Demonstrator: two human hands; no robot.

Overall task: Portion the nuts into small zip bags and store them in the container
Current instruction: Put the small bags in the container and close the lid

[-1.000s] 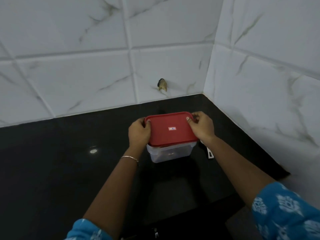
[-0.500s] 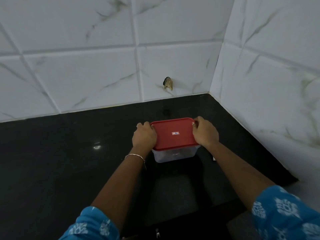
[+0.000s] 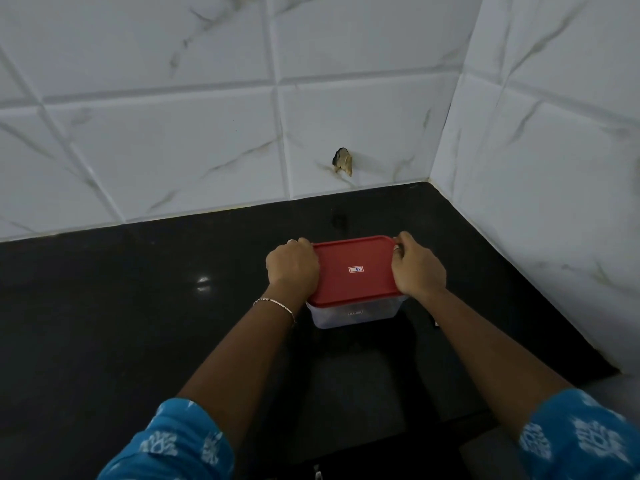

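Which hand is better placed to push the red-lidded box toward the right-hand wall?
Left, probably. The left hand grips the red plastic lid on the side away from the white tiled side wall, so it can push the clear rectangular container over; the right hand sits in between.

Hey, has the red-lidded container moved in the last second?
Yes, slightly: the container has come down and away from the hole in the wall tile, which now sits farther above it.

Dim, bluish light (glare spot on countertop (image 3: 203, 280)), bowed edges
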